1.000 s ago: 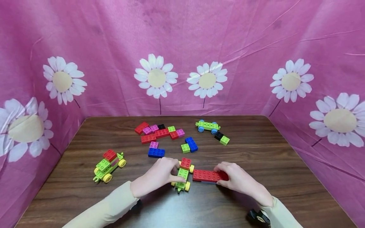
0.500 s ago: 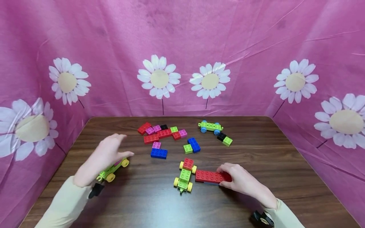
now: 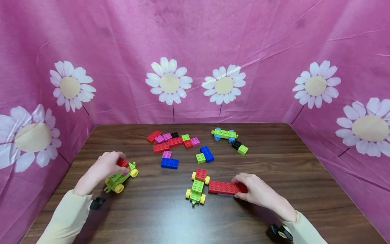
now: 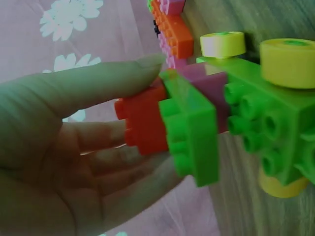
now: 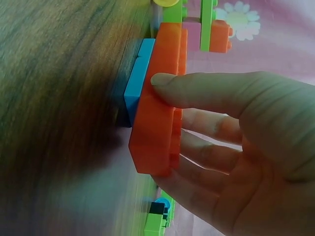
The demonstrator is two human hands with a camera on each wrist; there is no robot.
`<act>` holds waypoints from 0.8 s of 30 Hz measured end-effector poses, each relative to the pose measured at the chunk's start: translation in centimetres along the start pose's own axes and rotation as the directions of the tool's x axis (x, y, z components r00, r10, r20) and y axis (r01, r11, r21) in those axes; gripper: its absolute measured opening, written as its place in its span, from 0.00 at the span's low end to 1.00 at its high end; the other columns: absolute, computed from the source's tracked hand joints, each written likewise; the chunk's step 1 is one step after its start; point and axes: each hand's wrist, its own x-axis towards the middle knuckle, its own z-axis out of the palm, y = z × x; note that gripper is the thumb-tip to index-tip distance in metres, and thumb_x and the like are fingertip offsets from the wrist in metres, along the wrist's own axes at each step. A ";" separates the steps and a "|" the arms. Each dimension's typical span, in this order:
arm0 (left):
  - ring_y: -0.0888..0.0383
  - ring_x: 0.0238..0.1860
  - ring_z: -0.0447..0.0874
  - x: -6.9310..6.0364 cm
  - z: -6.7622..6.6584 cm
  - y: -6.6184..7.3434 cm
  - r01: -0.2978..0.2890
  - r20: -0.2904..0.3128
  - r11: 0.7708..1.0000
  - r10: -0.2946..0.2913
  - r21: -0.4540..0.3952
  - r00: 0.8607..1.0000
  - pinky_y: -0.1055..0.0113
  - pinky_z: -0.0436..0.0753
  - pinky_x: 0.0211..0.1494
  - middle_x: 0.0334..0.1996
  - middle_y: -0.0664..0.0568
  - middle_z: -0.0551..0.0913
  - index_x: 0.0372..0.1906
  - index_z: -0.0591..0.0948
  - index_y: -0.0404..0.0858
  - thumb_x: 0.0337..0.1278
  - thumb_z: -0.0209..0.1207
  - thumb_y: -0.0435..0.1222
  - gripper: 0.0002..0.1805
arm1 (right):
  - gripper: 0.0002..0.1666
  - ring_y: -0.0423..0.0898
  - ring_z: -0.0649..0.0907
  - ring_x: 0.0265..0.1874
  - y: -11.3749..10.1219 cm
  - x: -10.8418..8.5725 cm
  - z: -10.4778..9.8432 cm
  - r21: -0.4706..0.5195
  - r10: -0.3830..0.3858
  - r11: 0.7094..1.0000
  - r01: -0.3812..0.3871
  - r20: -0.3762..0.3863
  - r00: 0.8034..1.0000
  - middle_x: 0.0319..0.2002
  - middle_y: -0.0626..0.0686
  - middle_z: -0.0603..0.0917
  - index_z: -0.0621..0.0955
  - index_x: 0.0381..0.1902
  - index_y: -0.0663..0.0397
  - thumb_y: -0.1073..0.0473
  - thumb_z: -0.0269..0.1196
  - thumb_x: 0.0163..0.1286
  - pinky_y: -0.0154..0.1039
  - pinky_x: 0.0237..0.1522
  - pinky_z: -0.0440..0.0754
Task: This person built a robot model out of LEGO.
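My left hand grips the red brick on top of a toy car with yellow wheels, at the left of the table. The left wrist view shows thumb and fingers on either side of that brick. A green plate and a pink brick sit between it and the car base. My right hand holds the right end of a long red brick row, with blue pieces under it. Just left of this row stands a second yellow-wheeled car, topped with green and red bricks.
Loose red, pink, black and green bricks lie in a cluster at the back. Blue bricks lie nearer the middle. A green car base with blue wheels stands at the back right, beside black and green bricks.
My left hand has let go of the middle car, moved left and taken hold of the left car's red brick. The right hand keeps its grip on the red brick row.
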 end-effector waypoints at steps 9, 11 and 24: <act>0.58 0.22 0.70 0.5 2.0 2.1 -0.101 -0.135 0.993 0.093 -0.054 0.987 0.65 0.68 0.25 0.20 0.52 0.79 0.39 0.83 0.29 0.46 0.73 0.46 0.24 | 0.19 0.37 0.80 0.35 0.0 0.0 0.0 -0.012 0.013 1.000 -0.013 0.010 1.000 0.38 0.44 0.85 0.83 0.43 0.49 0.54 0.76 0.54 0.37 0.39 0.82; 0.60 0.22 0.69 0.6 2.3 2.9 -0.133 -0.132 0.988 0.122 -0.075 0.984 0.67 0.67 0.24 0.19 0.53 0.77 0.38 0.83 0.30 0.46 0.73 0.47 0.24 | 0.19 0.37 0.80 0.35 0.0 0.0 -0.1 -0.012 0.017 1.000 -0.017 0.015 1.000 0.39 0.44 0.85 0.84 0.43 0.49 0.54 0.76 0.54 0.38 0.40 0.83; 0.55 0.41 0.87 1.2 3.0 4.6 -0.218 0.127 0.896 0.286 -0.388 0.950 0.60 0.86 0.45 0.48 0.41 0.86 0.57 0.78 0.28 0.52 0.71 0.43 0.31 | 0.24 0.39 0.82 0.40 -0.3 0.0 -0.1 -0.015 0.041 0.999 -0.040 0.043 0.998 0.44 0.46 0.86 0.83 0.50 0.51 0.52 0.74 0.57 0.41 0.44 0.85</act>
